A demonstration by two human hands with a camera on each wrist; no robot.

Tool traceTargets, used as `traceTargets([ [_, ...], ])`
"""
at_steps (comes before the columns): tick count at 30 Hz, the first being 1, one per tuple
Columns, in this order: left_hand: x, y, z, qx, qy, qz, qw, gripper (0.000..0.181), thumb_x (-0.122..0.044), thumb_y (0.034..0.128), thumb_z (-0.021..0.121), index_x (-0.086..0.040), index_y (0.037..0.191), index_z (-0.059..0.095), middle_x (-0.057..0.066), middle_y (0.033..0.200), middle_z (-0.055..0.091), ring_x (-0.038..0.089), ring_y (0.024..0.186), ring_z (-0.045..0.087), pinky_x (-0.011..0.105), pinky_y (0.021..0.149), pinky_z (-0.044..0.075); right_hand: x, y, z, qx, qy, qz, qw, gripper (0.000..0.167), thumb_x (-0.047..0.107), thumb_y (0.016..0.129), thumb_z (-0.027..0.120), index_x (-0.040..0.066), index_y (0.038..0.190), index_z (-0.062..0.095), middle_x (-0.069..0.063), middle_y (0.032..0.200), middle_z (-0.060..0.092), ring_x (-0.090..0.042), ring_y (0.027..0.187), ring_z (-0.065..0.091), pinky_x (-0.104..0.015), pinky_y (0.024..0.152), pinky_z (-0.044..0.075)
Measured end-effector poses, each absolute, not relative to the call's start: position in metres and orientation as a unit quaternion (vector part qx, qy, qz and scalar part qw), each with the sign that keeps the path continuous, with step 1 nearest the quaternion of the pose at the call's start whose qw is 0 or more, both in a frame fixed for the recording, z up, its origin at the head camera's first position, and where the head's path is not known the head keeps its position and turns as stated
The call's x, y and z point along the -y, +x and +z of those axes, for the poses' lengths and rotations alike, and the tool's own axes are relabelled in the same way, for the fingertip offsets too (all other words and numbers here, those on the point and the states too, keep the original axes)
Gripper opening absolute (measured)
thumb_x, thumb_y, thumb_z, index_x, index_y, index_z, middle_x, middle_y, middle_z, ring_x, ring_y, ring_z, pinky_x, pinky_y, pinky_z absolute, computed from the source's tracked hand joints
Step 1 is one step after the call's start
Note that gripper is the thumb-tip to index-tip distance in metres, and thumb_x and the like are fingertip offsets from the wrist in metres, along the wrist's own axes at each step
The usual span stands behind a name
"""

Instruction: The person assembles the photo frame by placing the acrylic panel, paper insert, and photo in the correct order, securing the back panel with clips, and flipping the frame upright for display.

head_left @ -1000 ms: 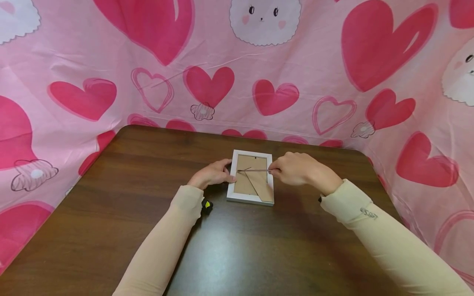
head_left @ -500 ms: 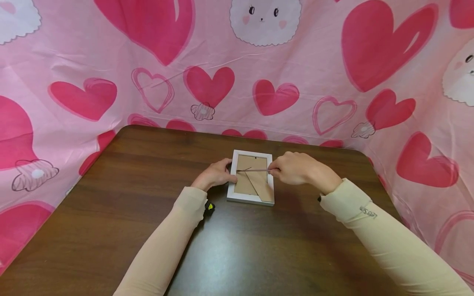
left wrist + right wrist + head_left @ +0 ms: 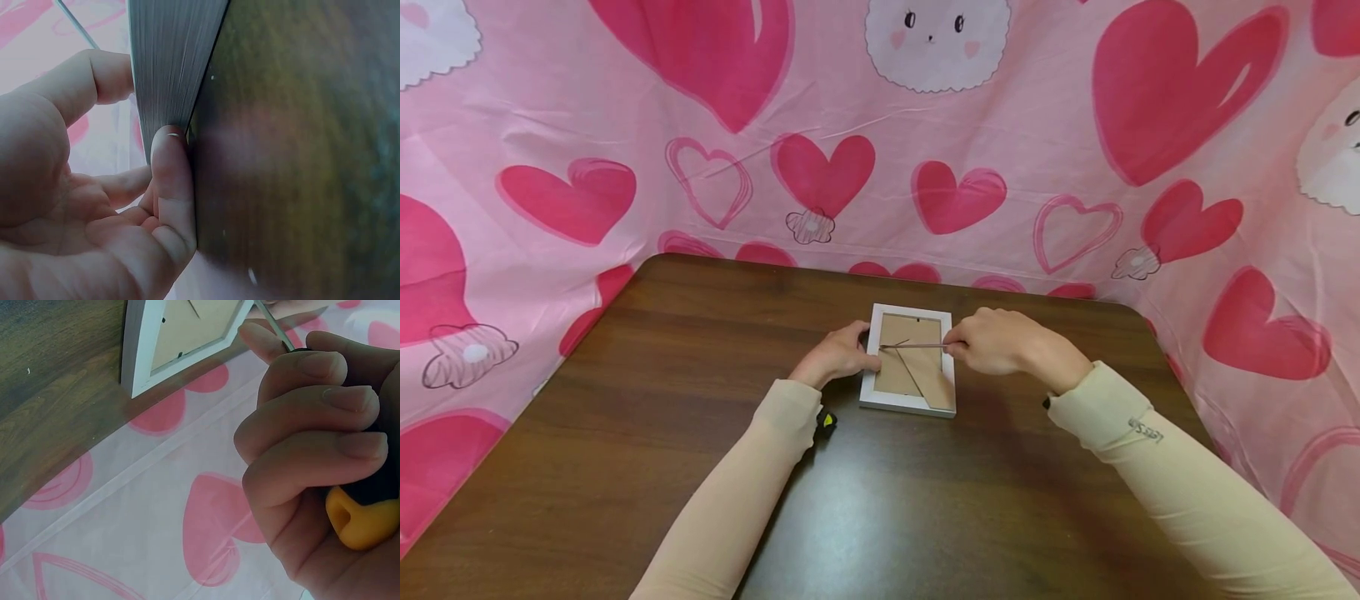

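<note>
A white picture frame point(image 3: 895, 401) lies face down on the table, its brown backing board point(image 3: 925, 329) and folded stand showing. On its left side my left hand point(image 3: 838, 354) grips the edge, thumb on the upper face and fingers against the side point(image 3: 172, 75). My right hand point(image 3: 1000, 340) holds a screwdriver point(image 3: 917, 345), fingers curled round its black and yellow handle point(image 3: 362, 522). The screwdriver's shaft reaches leftward across the backing board. Its tip is at the inner left rim of the frame; whether it sits under a tab is too small to tell.
The dark wooden table point(image 3: 625, 450) extends around the frame on all sides. A pink cloth with hearts point(image 3: 958, 196) hangs behind the table and along both sides. A dark band with a yellow mark point(image 3: 827, 421) is at the left wrist.
My left hand and forearm have shifted slightly to the right against the frame. The screwdriver tip has moved very slightly left; the frame and right hand look almost still.
</note>
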State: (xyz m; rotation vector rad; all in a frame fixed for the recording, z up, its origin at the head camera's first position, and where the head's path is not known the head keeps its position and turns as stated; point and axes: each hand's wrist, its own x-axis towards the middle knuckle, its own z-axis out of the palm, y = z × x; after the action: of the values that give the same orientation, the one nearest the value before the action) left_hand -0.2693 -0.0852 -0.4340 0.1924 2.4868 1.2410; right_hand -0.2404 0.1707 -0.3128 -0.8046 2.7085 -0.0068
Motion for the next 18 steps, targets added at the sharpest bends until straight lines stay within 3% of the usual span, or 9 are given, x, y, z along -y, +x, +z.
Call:
traceTargets([
  [18, 0.0845, -0.2674, -0.4323, -0.880, 0.058, 0.433, 0.185, 0.081, -0.019, 0.0880, 0.079, -0.006, 0.159, 0.042, 0.013, 0.106, 0.061, 0.026, 0.096, 0.056, 0.037, 0.085, 0.046, -0.1696, -0.2408, -0.3104, -0.945, -0.280, -0.009, 0.167, 0.032, 0.026, 0.108, 0.057, 0.017, 0.131, 0.077, 0.003, 0.094, 0.069, -0.020, 0.094, 0.062, -0.049, 0.091, 0.051],
])
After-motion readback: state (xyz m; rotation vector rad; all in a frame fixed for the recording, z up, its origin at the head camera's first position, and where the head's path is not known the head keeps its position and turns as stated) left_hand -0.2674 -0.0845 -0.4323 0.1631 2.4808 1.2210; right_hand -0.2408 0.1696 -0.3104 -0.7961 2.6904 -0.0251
